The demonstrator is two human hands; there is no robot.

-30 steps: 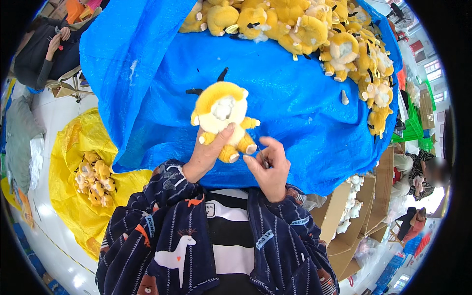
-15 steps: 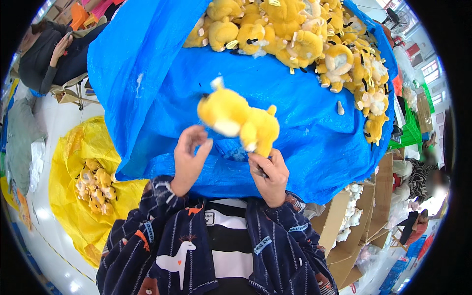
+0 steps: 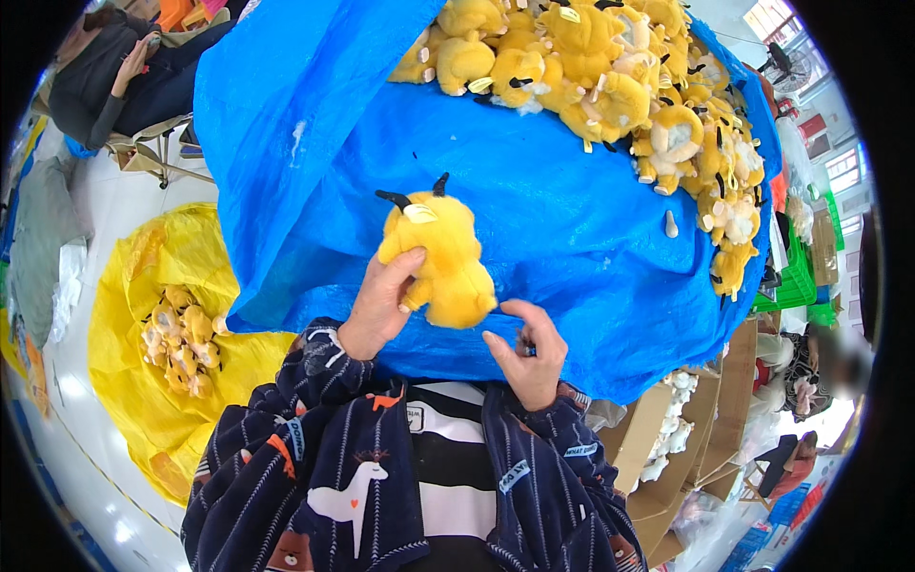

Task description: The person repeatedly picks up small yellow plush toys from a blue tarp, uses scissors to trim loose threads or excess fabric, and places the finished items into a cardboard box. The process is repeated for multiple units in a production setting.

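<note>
A yellow plush toy (image 3: 446,253) with black horns and a pale ear is upright over the blue sheet (image 3: 553,229), its furry back facing me. My left hand (image 3: 379,303) grips its left side, thumb across the fur. Just right of the toy's lower end is my right hand (image 3: 536,360), apart from it. Its thumb and forefinger are spread, while a small dark object, too small to name, sits within the curled fingers.
Many yellow plush toys (image 3: 591,86) are heaped on the sheet's far side. At left, a yellow sack (image 3: 124,315) holds smaller plush pieces. Cardboard boxes (image 3: 701,419) with white stuffed pieces stand at right. A seated person (image 3: 114,81) is at far left; green crates (image 3: 793,272) stand at right.
The plush toy has turned from sideways to upright, its back now toward me. My left hand has taken hold of it, and my right hand has let go of its lower end.
</note>
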